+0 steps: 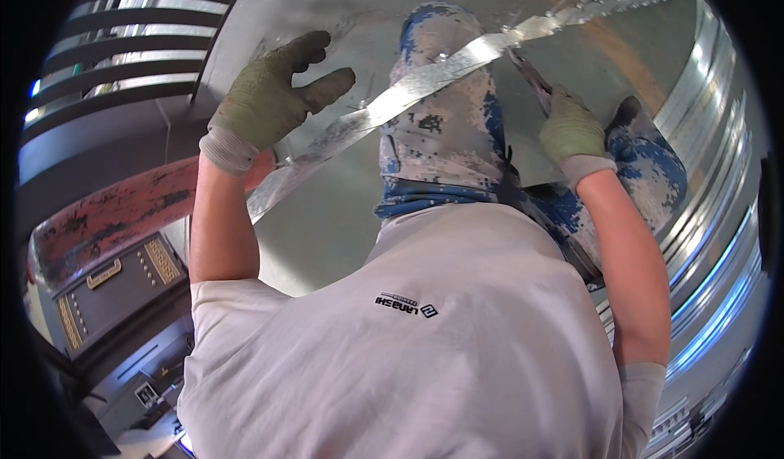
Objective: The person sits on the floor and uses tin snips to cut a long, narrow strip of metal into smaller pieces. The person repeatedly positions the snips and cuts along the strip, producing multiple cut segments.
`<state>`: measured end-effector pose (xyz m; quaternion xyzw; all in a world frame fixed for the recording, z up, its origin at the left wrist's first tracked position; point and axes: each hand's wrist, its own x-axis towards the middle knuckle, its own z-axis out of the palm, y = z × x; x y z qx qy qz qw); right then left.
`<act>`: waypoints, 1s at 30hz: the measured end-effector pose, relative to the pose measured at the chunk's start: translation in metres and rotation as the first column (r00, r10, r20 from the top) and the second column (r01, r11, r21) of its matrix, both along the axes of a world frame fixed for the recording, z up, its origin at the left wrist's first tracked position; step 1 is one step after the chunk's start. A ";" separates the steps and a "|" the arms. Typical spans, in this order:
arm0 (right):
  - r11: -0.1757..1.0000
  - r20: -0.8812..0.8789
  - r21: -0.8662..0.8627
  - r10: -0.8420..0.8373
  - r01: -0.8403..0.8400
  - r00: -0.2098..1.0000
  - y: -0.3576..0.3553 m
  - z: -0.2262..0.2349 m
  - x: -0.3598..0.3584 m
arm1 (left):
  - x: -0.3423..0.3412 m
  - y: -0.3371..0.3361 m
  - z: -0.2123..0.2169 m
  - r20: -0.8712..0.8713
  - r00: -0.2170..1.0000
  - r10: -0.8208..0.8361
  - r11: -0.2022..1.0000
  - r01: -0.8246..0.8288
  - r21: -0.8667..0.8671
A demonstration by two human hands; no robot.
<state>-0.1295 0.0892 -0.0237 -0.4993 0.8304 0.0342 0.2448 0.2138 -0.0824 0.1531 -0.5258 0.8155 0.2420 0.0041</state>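
A long, shiny, creased metal strip [400, 101] runs slantwise over my raised knee in camouflage trousers [441, 144], from lower left to upper right. My left hand [273, 95], in a worn green work glove with dark fingertips, is raised over the strip's near left part. Its thumb and fingers are apart, with nothing between them. My right hand [573, 128], gloved alike, is wrapped round a slim plier-like hand tool [531, 79]. The tool's tip reaches the strip's lower edge, right of the knee; whether its jaws grip the metal cannot be made out.
At left lies a scuffed red cylinder [122, 206] beside a dark panel with gold trim [114, 283]. A dark slatted frame [135, 38] stands at upper left. Long shiny metal lengths [706, 173] are stacked along the right. The grey floor [335, 230] shows under the strip.
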 end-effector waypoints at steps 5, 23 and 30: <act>0.998 -0.069 -0.050 0.034 -0.038 0.997 0.008 -0.019 -0.005 | 0.047 0.004 0.022 -0.039 0.960 0.278 0.948 -0.268 0.171; 1.000 -0.084 -0.011 0.028 -0.029 0.996 0.008 -0.012 -0.012 | 0.119 0.003 0.040 0.021 0.998 0.063 0.777 -0.062 0.626; 0.997 -0.064 -0.068 0.020 -0.024 0.998 0.012 -0.016 -0.013 | 0.154 -0.019 0.015 -0.004 1.000 -0.015 0.632 0.012 0.775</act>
